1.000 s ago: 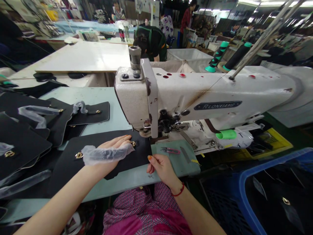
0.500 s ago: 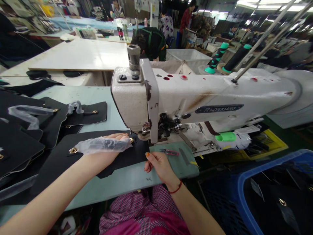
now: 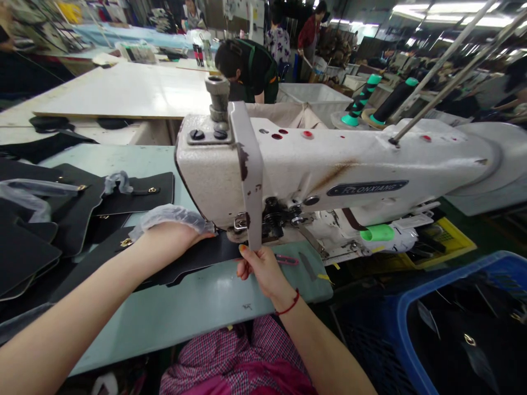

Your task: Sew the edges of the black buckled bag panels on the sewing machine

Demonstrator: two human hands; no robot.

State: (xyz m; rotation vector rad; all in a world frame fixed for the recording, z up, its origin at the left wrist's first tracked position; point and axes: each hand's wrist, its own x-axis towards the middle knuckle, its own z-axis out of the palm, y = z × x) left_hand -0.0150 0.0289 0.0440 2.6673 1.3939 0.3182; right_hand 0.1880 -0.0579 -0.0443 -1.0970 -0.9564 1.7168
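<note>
A black leather-like panel (image 3: pixel 222 248) lies on the pale green table, its far right edge under the head of a white sewing machine (image 3: pixel 209 175). Across it arches a strap wrapped in clear plastic (image 3: pixel 168 215), with a gold-coloured fitting (image 3: pixel 125 242) at its left end. My left hand (image 3: pixel 181 239) rests flat on the panel, fingers stretched toward the needle area and partly hidden by the wrapped strap. At the panel's right edge my right hand (image 3: pixel 263 270) has thumb and curled fingers closed on the border. Pink-handled thread snips (image 3: pixel 287 260) lie just beyond that hand.
More black panels (image 3: pixel 24 247) with wrapped straps overlap on the left. A blue basket (image 3: pixel 401 329) holding black pieces stands at lower right, near a yellow crate (image 3: pixel 457 236). Thread cones (image 3: pixel 362 99) stand behind the machine. A person (image 3: pixel 251 66) bends over beyond it.
The panel has shifted and turned away from me, toward the machine. My left hand moved slightly left, and the wrapped strap now bows upward over it. My right hand moved slightly up and left.
</note>
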